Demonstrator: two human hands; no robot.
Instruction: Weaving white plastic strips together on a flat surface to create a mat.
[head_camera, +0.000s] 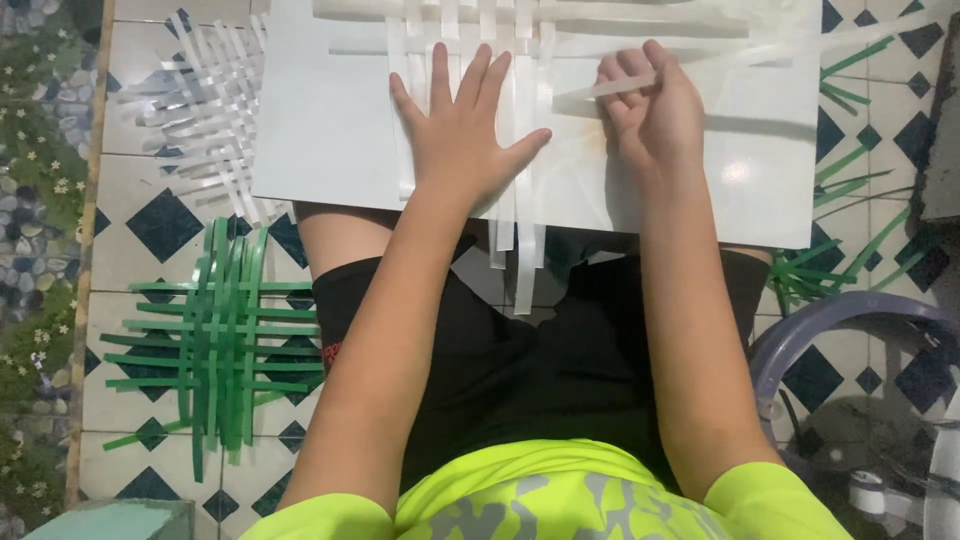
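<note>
A white board rests across my lap. On it lies a weave of white plastic strips, with several strip ends hanging off the near edge. My left hand lies flat with fingers spread, pressing the vertical strips down. Just to its right, my right hand is closed on one white strip, which runs crosswise toward the left hand.
On the tiled floor at left lie a finished white woven mat and a green woven mat. Loose green strips are scattered at right. A grey plastic chair rim curves at lower right. Pebbles and plants border the far left.
</note>
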